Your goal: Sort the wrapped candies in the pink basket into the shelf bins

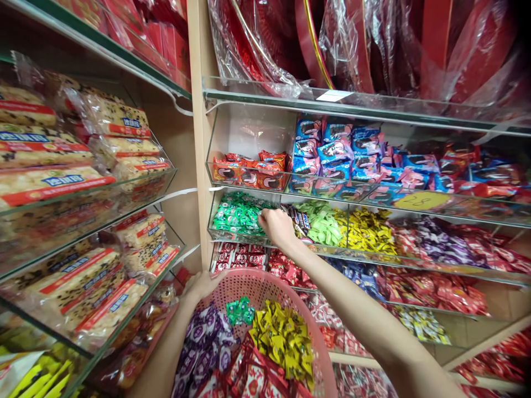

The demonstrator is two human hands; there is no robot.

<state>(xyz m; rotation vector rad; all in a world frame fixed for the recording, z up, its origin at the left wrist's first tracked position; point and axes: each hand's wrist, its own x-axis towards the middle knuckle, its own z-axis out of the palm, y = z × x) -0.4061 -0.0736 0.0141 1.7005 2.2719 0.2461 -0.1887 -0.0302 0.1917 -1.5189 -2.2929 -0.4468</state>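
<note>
My left hand (205,284) grips the rim of a pink perforated plastic basket (265,282), thumb along the edge. Inside the basket are purple-and-white wrapped candies (209,342), yellow wrapped candies (284,337), red-and-white wrapped candies (255,376) and a small heap of green wrapped candies (240,310). My right hand (277,225) is closed, its curled fingers at the right side of a glass-fronted bin of green candies (238,213). Whatever lies within its fingers is hidden. Just right of that hand are dark wrapped bars (299,221) and pale green candies (321,221).
Glass shelves on the left hold wrapped puffed-rice bars (74,271). Above my right hand runs a shelf of blue snack packs (334,149) and red packs (251,168), fronted by a glass edge (373,193). Further right is a bin of yellow candies (369,229). A wooden post (199,138) separates the shelving.
</note>
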